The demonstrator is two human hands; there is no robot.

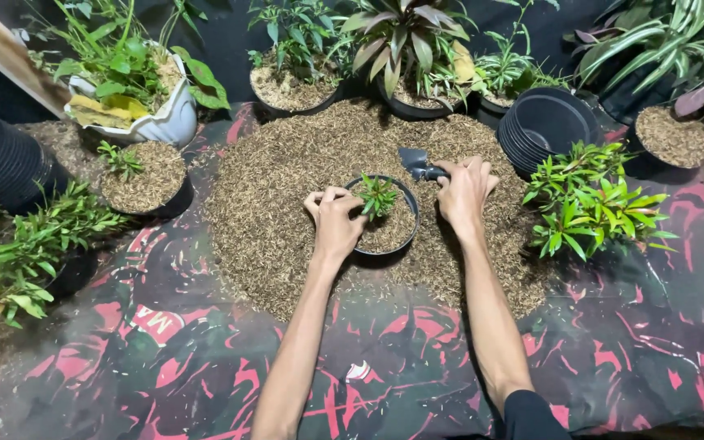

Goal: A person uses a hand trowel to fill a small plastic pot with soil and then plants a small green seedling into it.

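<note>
Left hand [337, 222] curled on round black pot [405, 232] rim, right hand [464, 191] clenching metal trowel [414, 160], grainy husk mound [287, 195]

Before us, a husk heap [287, 187] on a floor sheet [205, 367]. In its middle, our small pot [385, 232] holding a seedling [378, 195]; our left hand [336, 224] on its left rim, our right hand [464, 191] behind-right, gripping a trowel [415, 161]. Stacked pots [543, 126] right; filled pot [144, 175] left; potted plants [405, 57] behind.

Two bare forearms; black sleeve edge at right elbow; no gloves.
</note>
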